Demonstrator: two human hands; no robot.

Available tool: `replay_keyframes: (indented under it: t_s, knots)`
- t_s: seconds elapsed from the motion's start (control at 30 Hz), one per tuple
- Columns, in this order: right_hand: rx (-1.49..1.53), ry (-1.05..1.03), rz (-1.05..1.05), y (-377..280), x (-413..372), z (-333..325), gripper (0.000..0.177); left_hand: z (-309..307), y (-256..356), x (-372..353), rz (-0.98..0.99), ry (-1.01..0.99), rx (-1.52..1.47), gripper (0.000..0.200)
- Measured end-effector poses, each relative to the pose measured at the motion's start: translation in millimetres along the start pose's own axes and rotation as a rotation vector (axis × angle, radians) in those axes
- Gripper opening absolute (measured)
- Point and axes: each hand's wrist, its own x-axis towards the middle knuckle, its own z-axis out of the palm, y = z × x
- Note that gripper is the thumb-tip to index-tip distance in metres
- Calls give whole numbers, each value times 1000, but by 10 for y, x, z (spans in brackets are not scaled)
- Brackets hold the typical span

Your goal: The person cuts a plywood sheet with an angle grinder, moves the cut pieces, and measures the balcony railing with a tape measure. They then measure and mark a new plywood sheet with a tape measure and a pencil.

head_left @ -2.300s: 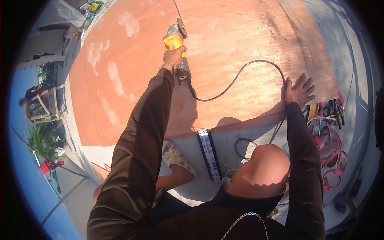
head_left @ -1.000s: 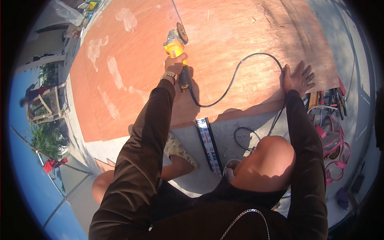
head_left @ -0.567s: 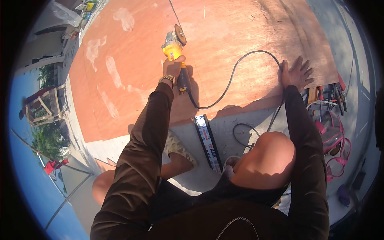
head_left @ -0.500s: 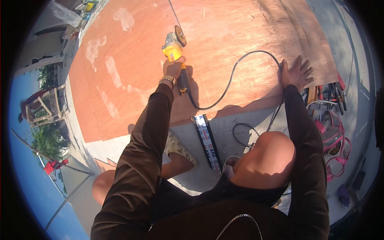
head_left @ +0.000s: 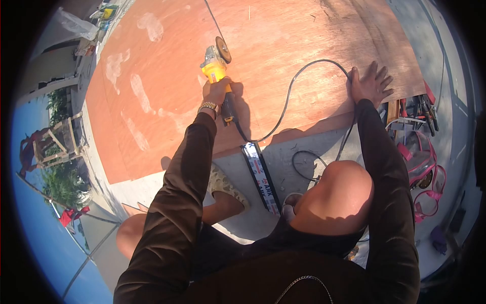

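Note:
My left hand is wrapped round the body of a yellow and black angle grinder. Its thin brown disc stands on edge against a reddish plywood sheet, at the near end of a dark, narrow line running away across the wood. Whether the disc is spinning cannot be made out. From the grinder's rear a black cord loops over the sheet towards my right hand. That hand lies flat near the sheet's right edge, fingers spread, with the cord passing by its thumb.
A long printed strip lies on the concrete between my feet. To the right are hand tools and a clear bag with pink trim. A wooden frame stands far left, a person beside it. Pale smudges mark the sheet.
The grinder has come slightly towards me along the dark line, which reaches a little nearer. My right hand stays flat on the sheet. The whole view has shifted slightly.

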Motion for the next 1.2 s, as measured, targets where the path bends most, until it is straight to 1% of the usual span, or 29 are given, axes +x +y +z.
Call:
replay_keyframes:
  t_s: [0.07,0.17,0.27,0.4,0.47,0.6,0.63,0.67,0.8,0.97,1.07,1.2]
  knots:
    - [-6,-4,-2,-3,-11,3,86,24,46,-150,-26,-11,-16,24]
    - [-14,7,-2,-1,-7,22,85,16,-6,-134,-9,-28,-25,25]
    - [-13,10,1,0,0,34,84,-14,-73,-103,-11,-19,42,26]
    - [-13,20,-3,2,0,15,84,-1,-94,-264,-19,6,24,29]
    - [-13,15,-5,2,-5,20,85,14,-125,-357,55,-17,-3,32]
    - [-12,32,-10,10,-10,45,84,57,-163,-636,52,34,41,36]
    - [-13,36,-11,8,-3,43,84,75,-211,-685,88,33,28,36]
    - [-14,37,-12,13,-3,59,84,79,-255,-704,124,32,14,37]
    - [-4,48,-14,22,6,69,85,41,-434,-541,159,33,-25,38]
    - [24,38,-14,21,-16,43,85,77,-371,-593,73,42,-19,39]
    - [44,75,-20,29,1,71,84,121,-317,-593,82,61,-62,39]
    - [38,41,-20,17,-15,3,85,126,-263,-588,70,45,-26,38]
